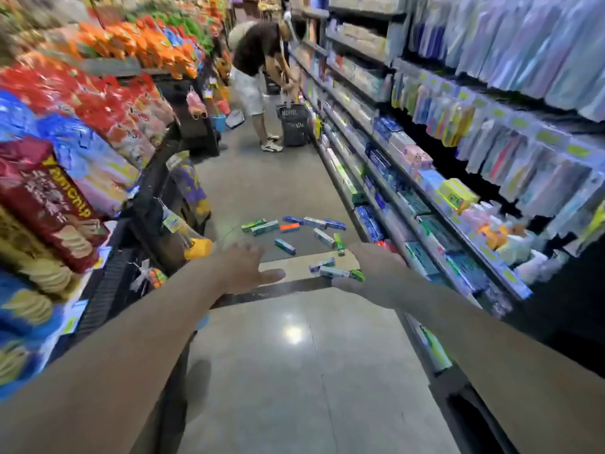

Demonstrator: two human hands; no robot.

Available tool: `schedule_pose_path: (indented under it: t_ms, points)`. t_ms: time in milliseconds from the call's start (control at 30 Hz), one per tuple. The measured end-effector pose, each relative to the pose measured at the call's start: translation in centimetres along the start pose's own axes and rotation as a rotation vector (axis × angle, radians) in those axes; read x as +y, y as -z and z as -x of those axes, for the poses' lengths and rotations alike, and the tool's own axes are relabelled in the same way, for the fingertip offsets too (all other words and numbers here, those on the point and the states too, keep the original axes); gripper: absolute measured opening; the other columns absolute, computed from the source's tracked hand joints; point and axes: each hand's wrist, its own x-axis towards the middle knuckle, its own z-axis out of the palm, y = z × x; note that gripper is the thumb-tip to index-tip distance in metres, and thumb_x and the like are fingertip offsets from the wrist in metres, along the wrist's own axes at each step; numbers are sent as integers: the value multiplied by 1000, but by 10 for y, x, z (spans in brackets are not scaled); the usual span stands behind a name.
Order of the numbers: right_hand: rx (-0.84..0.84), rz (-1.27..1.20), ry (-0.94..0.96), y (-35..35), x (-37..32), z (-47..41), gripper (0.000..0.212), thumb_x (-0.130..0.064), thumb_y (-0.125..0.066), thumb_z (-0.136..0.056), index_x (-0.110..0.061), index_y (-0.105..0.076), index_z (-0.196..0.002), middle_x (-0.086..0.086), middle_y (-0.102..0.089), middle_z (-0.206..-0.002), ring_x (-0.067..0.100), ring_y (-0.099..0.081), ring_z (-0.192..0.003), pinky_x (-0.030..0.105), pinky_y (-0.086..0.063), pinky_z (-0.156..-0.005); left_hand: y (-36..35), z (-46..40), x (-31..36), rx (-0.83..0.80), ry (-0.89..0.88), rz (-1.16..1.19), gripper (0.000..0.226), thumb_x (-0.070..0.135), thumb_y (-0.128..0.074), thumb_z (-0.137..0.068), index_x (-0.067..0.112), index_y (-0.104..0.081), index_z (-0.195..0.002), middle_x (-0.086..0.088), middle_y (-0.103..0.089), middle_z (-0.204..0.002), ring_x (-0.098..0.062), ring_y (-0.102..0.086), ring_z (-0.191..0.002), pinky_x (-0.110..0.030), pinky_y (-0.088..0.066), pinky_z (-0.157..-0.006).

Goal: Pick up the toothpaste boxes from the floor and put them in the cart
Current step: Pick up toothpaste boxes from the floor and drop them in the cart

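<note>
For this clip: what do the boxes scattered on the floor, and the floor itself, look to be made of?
Toothpaste boxes: most likely printed cardboard, judging by the thin, sharp-edged oblong shapes with colourful printed faces; motion blur hides any surface sheen. Floor: hard polished tile or stone, grey-green and glossy, since it mirrors a bright ceiling light and shows thin straight joint lines.

Red snack bag (49,204), left shelf: yellow lettering, tilted, mirrored or upside down, reads roughly "YAMCHIP", uncertain. Pale script beneath unreadable. Toothpaste boxes (294,231), shelf tags: too blurred.
</note>
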Motion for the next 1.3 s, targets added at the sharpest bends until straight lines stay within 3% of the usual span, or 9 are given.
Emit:
schedule_pose_path:
  t_ms: [133, 267, 467, 600, 733, 867, 1033, 1167, 1300]
  points:
    - [-66, 11, 10, -2, -3, -58, 88, -85, -40, -75, -24, -40, -138, 0, -48, -138, 23, -43, -126, 42, -40, -98, -4, -44, -26, -27, 40, 55, 82, 75, -35, -87, 20, -30, -148, -5, -35, -150, -26, -29, -140, -48, -26, -106]
    - [-110, 11, 28, -7, 17, -128, 84, -82, -42, -78, -22, -40, -137, 1, -47, -140, 25, -43, -125, 44, -40, -98, 1, -98, -35, -71, 66, 76, 83, 74, -33, -88, 20, -25, -150, -5, -32, -153, -26, -28, -141, -48, -26, -107]
    - [-157, 36, 54, 10, 47, -245, 91, -78, -44, -83, -21, -25, -151, 3, -36, -153, 24, -34, -138, 43, -30, -106, 28, -196, -49, -28, 110, 106, 88, 78, -33, -85, 19, -26, -150, -6, -32, -153, -26, -26, -141, -52, -23, -109]
    - [-165, 59, 106, 26, 57, -323, 83, -78, -45, -81, -23, -36, -142, -1, -42, -146, 23, -39, -133, 41, -35, -98, 46, -254, -67, -38, 176, 116, 91, 79, -32, -84, 23, -20, -153, -4, -27, -157, -26, -21, -145, -58, -17, -114]
    - [-179, 88, 176, 31, 53, -391, 83, -76, -45, -83, -22, -33, -145, 0, -43, -145, 24, -39, -132, 42, -35, -102, 55, -300, -94, -66, 219, 163, 93, 81, -31, -82, 25, -15, -155, -2, -19, -160, -26, -15, -147, -59, -15, -115]
    - [-205, 111, 216, 23, 45, -458, 89, -78, -43, -83, -21, -27, -150, 1, -32, -154, 25, -32, -139, 44, -30, -109, 62, -348, -132, -83, 266, 173, 91, 79, -31, -84, 23, -18, -153, -3, -23, -158, -27, -18, -146, -57, -17, -115]
    - [-254, 119, 232, 0, 20, -571, 88, -77, -41, -84, -19, -29, -148, 3, -34, -152, 24, -30, -140, 43, -29, -109, 55, -433, -205, -131, 291, 220, 91, 80, -31, -84, 25, -14, -155, -2, -21, -158, -28, -15, -147, -58, -15, -116]
    - [-286, 107, 214, 0, -8, -666, 88, -76, -42, -86, -19, -25, -151, 2, -34, -151, 24, -31, -139, 43, -29, -112, 70, -504, -267, -178, 255, 189, 90, 78, -30, -86, 22, -14, -154, -5, -18, -158, -27, -10, -148, -60, -6, -116]
    - [-292, 90, 181, 10, -29, -752, 91, -76, -43, -85, -19, -20, -153, 4, -31, -154, 25, -32, -140, 39, -29, -111, 95, -577, -323, -175, 191, 129, 91, 78, -31, -86, 19, -19, -153, -7, -23, -156, -29, -14, -146, -59, -8, -115]
